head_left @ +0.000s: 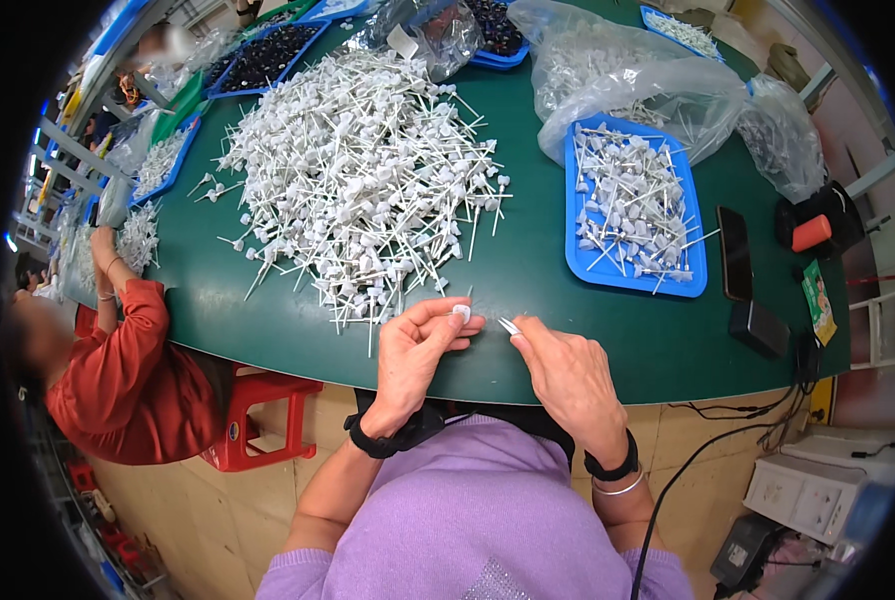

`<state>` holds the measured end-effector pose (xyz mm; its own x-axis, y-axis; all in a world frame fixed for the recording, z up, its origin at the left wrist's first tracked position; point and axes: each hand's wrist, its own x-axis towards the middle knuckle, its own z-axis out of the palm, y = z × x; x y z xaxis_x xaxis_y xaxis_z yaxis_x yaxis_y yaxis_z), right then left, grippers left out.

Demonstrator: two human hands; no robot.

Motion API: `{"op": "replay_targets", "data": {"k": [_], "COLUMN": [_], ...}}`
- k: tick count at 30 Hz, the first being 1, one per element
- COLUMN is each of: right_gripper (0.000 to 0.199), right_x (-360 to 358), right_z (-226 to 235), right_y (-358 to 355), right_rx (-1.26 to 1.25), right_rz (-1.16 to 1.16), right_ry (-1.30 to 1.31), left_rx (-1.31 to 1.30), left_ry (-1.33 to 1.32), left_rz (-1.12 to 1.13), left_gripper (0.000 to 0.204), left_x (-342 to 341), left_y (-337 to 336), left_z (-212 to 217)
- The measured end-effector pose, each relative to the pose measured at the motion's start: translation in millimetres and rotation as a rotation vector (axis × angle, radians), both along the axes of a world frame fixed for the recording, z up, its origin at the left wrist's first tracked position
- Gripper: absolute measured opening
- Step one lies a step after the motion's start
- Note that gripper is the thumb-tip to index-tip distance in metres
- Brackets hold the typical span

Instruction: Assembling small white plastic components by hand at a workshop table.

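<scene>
L hand (pixel 408 345), thumb-to-finger, pinches small white pc (pixel 462 314) over green desk (pixel 473 378), nr stemmed-pc pile (pixel 348 180); R hand (pixel 566 372) closed round tweezers (pixel 509 326). Steady pinch, light tip pressure prob. best.

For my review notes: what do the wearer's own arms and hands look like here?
The left hand and right hand are ungloved. Lavender sleeves end near the elbows. A left black wristband and a right black wristband show, with a thin, pale bangle just behind the right one, toward the elbow.
</scene>
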<state>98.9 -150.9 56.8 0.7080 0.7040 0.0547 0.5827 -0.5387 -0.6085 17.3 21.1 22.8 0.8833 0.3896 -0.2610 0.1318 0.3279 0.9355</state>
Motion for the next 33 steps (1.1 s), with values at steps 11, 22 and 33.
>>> {"op": "replay_targets", "data": {"k": [11, 22, 33], "right_gripper": [0.017, 0.018, 0.018], "right_x": [7.6, 6.5, 3.2], "right_z": [-17.3, -21.0, -16.7], "right_y": [-31.7, -44.3, -34.6], "right_rx": [-0.017, 0.008, 0.036], "right_rz": [-0.141, -0.176, -0.150], "right_ry": [0.032, 0.028, -0.001], "left_rx": [0.085, 1.352, 1.723], "left_ry": [-0.171, -0.033, 0.196], "left_rz": [-0.296, -0.171, -0.212], "left_gripper": [0.029, 0.019, 0.020], "left_x": [56.7, 190.0, 196.1], "left_y": [-22.4, 64.3, 37.5], "left_z": [48.6, -3.4, -14.3]}}
